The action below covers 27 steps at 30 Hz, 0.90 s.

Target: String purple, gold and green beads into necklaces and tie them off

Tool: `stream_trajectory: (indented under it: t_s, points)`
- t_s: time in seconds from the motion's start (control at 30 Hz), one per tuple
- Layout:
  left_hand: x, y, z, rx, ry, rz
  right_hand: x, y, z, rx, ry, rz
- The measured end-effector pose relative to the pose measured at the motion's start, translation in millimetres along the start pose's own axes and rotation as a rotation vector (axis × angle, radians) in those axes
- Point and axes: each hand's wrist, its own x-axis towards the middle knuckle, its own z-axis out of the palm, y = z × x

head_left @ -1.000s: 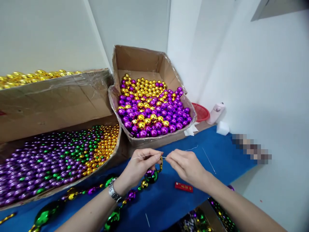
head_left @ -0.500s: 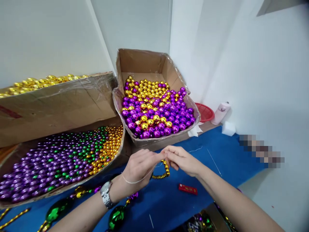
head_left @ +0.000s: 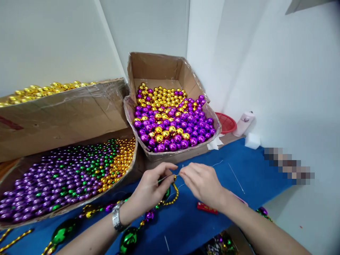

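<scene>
My left hand and my right hand meet over the blue table, fingertips almost touching. Between them they pinch a thin white thread and the end of a bead strand of small gold beads. The strand runs down and left under my left wrist into larger purple, gold and green beads. A watch sits on my left wrist.
A cardboard box of purple and gold balls stands just behind my hands. A low box of purple, green and gold beads lies to the left, a box of gold beads above it. A red lighter, red basket and white foam block lie right.
My hands have drawn slightly apart and lowered. The gold bead strand, looped up between the fingers half a second ago, now hangs lower toward the table, and thread shows between the fingertips.
</scene>
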Motion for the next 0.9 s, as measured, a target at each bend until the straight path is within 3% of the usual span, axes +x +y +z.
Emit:
stream_trajectory:
  t_s: [0.07, 0.17, 0.23, 0.33, 0.47, 0.6, 0.77, 0.9]
  points:
    - [2, 2, 1.2, -0.256, -0.021, -0.199, -9, -7, 5, -0.220, 0.014, -0.087]
    - [2, 5, 1.5, -0.381, -0.041, -0.242, -14, -12, 3, -0.346, -0.024, -0.198]
    - [0, 6, 0.7, -0.274, -0.023, -0.132, -9, -10, -5, -0.159, 0.033, -0.142]
    - [-3, 8, -1.8, -0.058, -0.011, 0.129, 5, -1, -12, 0.296, 0.090, 0.071]
    - [-3, 9, -4.6, 0.083, -0.015, 0.374, 15, 13, 6, 0.685, -0.266, 0.192]
    - [-5, 4, -4.0, 0.102, 0.029, 0.367, 13, 19, 26, 0.834, -0.436, 0.200]
    - [-8, 2, -3.3, 0.121, 0.068, 0.299, 9, 13, 27, 0.868, -0.330, 0.216]
    - [-8, -6, -5.4, 0.234, 0.082, 0.352, 5, 6, 21, 0.810, -0.192, 0.243]
